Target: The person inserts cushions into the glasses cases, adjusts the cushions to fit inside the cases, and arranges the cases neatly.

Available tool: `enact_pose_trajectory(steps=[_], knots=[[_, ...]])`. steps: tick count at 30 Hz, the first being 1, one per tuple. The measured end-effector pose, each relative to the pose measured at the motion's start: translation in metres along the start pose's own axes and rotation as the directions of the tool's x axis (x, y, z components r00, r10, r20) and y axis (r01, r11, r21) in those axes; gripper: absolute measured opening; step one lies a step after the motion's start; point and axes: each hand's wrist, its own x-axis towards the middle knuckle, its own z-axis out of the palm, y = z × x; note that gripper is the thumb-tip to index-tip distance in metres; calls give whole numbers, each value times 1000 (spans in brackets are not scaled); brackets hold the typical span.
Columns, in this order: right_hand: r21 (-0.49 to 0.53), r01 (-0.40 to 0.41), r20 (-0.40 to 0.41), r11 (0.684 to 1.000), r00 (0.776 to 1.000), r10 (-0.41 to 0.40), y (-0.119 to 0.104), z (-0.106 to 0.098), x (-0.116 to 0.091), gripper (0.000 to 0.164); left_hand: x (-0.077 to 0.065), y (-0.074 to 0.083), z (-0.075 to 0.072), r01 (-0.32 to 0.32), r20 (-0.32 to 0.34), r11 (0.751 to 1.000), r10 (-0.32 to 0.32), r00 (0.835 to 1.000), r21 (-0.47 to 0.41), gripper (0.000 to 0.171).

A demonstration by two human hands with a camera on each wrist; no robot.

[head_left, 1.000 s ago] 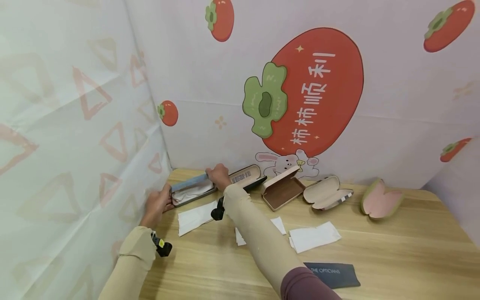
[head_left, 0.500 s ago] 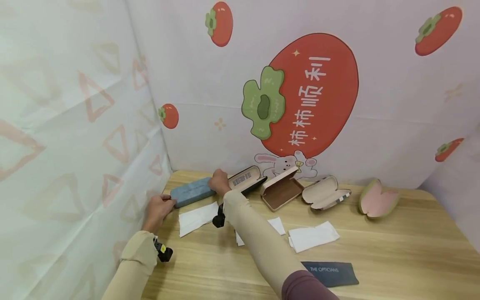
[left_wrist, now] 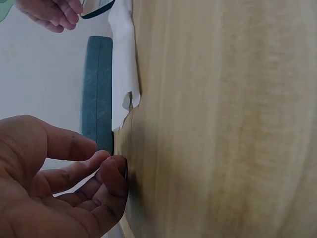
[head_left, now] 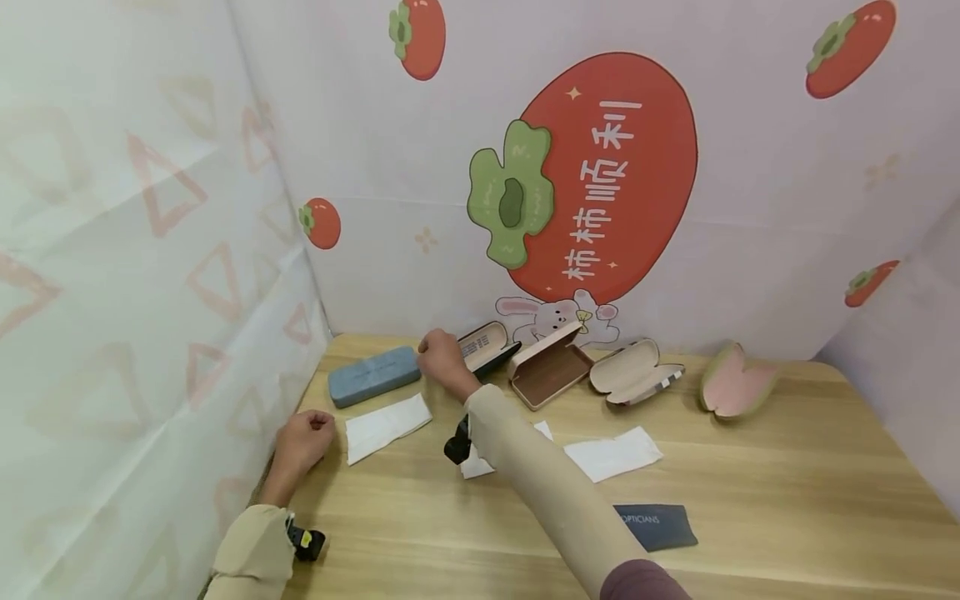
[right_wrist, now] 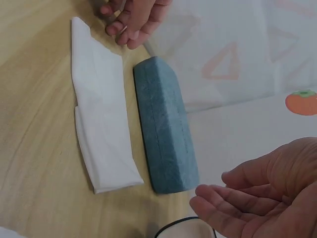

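Note:
A blue glasses case (head_left: 375,376) lies closed at the back left of the table. My left hand (head_left: 303,443) is in front of its left end, apart from it, with loosely curled fingers and nothing held. My right hand (head_left: 444,360) hovers just beyond the case's right end. In the right wrist view a gap shows between those fingers (right_wrist: 218,201) and the blue case (right_wrist: 161,124), and that hand holds nothing. A folded white cloth (head_left: 386,427) lies in front of the case. Partly behind my right hand stands an open dark glasses case (head_left: 487,348) with a cream lining.
Further right stand open glasses cases: a brown-lined box (head_left: 551,371), a cream-lined one (head_left: 636,372) and a green one with pink lining (head_left: 737,383). White cloths (head_left: 615,452) lie in front; one is partly under my right arm. A dark cloth (head_left: 660,527) lies nearer. Fabric walls border the table.
The blue case's lid has come down over the white cloth inside. Both hands have since let go of it; the left drew back toward me, the right moved slightly off its end.

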Motion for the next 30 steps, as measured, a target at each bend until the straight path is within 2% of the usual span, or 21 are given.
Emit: enact_pose_trajectory(steps=[3, 7, 11, 14, 16, 21, 24, 30], knots=[[-31, 24, 45, 999, 999, -22, 9, -4, -8, 46, -6, 0, 3, -49, 9, 998, 48, 999, 44, 27], [-105, 19, 86, 994, 996, -10, 21, -5, -16, 48, -9, 3, 8, -103, 15, 992, 103, 995, 75, 29], [-163, 14, 77, 987, 997, -1, 27, -4, -22, 51, -11, 5, 14, -113, -3, 991, 113, 994, 74, 27], [-186, 34, 86, 982, 996, -18, 26, -2, -27, 51, -15, 6, 17, -111, -18, 991, 113, 993, 76, 19], [-183, 45, 99, 982, 995, -27, 25, 0, -29, 51, -17, 6, 18, -116, -22, 991, 118, 993, 69, 13], [-166, 69, 81, 984, 995, -57, 26, 6, -29, 50, -19, 9, 21, -186, -33, 982, 187, 982, 40, 37], [-144, 61, 70, 988, 996, -52, 28, 11, -28, 50, -20, 11, 23, -218, -33, 975, 219, 975, 36, 40], [-96, 1, 72, 995, 997, 6, 33, 22, -32, 54, -21, 11, 25, -213, 5, 976, 213, 977, 35, 40]])
